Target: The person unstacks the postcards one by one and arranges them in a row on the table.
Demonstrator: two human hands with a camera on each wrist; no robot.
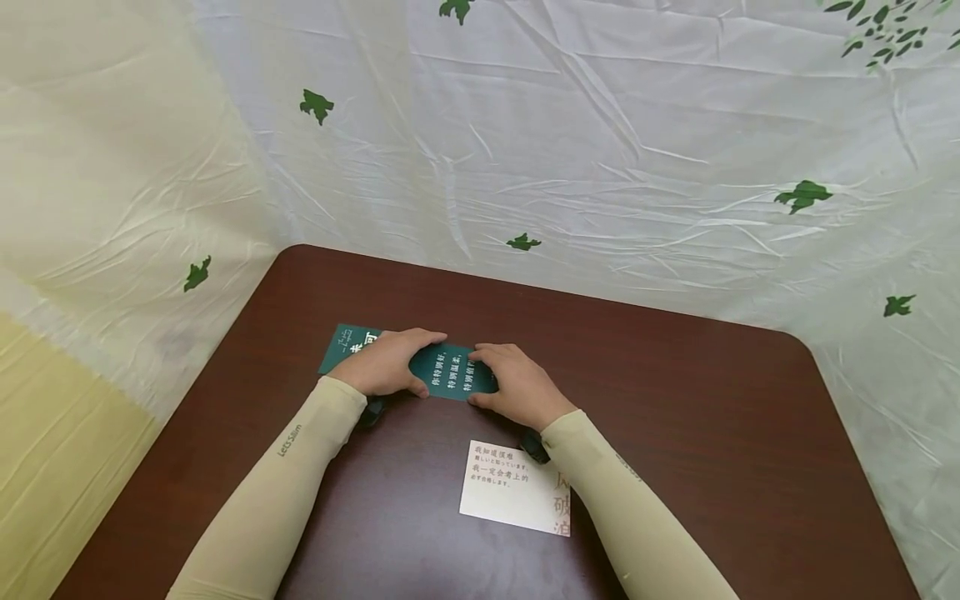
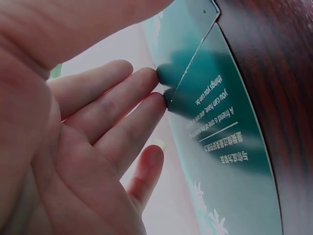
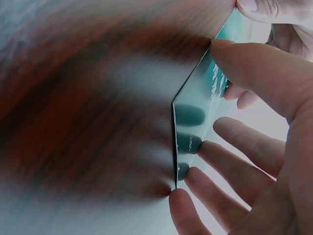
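Left hand and right hand, fingers loosely extended, touching edges of a green lettered card, cream lettered card nearer, brown worktop stretching widest rightward

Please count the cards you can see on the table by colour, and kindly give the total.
Green cards: 2
White card: 1
Total: 3
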